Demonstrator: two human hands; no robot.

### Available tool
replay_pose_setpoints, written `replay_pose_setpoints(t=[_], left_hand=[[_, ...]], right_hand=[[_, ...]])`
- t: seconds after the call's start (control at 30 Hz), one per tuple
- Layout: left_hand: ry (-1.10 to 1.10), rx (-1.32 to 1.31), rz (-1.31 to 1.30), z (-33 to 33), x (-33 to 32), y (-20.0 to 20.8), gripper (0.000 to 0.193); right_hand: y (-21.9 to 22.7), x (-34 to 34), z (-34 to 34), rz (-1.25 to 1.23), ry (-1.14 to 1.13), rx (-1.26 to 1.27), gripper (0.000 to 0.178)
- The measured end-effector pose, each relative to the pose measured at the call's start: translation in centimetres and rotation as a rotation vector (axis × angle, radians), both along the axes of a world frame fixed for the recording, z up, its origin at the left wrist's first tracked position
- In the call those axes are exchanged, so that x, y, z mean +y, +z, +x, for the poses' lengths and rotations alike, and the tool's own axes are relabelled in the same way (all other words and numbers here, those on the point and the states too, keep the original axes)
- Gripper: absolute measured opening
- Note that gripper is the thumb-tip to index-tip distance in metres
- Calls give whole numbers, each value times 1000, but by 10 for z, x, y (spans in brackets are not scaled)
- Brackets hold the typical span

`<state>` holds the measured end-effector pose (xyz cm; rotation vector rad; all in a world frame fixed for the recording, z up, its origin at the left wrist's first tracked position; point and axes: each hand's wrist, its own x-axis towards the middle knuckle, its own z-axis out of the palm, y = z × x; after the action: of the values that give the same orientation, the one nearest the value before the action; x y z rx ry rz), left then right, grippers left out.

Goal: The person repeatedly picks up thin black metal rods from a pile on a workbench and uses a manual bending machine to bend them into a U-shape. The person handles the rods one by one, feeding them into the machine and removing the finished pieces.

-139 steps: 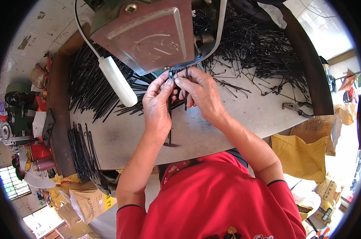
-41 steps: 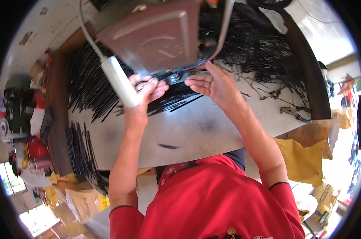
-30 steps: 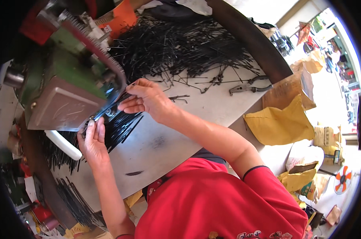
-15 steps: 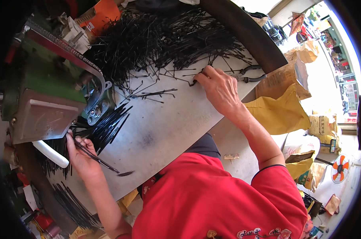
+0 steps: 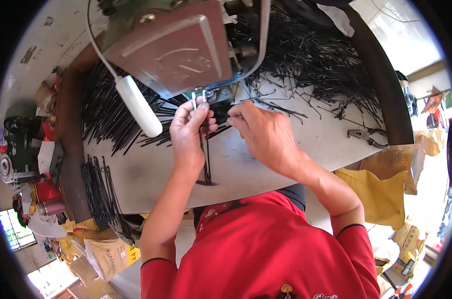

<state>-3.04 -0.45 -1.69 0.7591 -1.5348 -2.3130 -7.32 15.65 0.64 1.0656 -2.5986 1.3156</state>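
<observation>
Two hands: both raised to the underside of the grey-green bench machine with the reddish-brown metal plate (image 5: 178, 47), close together but not touching.
Left hand (image 5: 188, 132): pinched shut on a thin black metal strip (image 5: 205, 157) that hangs down from the fingers toward the table; its bright upper tips stand just above the thumb, at the machine's clamp.
Right hand (image 5: 266, 137): just right of the left, fingertips closed on the dark strip ends beside the clamp; exactly what it grips is probably one strip, but the view is too crowded to tell.
Progress: judged as mid-batch; a sorted row of black strips (image 5: 104, 117) lies left of the left hand, a tangled heap of black strips (image 5: 315, 65) remains beyond the right hand.
Nearby: white cylindrical lever handle (image 5: 138, 105) left of the left hand; grey pliers (image 5: 368, 137) well right of the right hand.
Hidden: the clamp itself is shaded; table (image 5: 266, 172) edges bend toward the rim.
</observation>
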Motion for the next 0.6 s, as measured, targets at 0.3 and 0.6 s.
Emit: replay_pose_setpoints(t=[0.3, 0.6], left_hand=[[-48, 48, -75, -7, -7, -1, 19], [-84, 85, -30, -6, -10, -2, 18]], right_hand=[[-16, -45, -22, -342, -64, -784, 20], [-22, -50, -24, -419, -60, -869, 19]])
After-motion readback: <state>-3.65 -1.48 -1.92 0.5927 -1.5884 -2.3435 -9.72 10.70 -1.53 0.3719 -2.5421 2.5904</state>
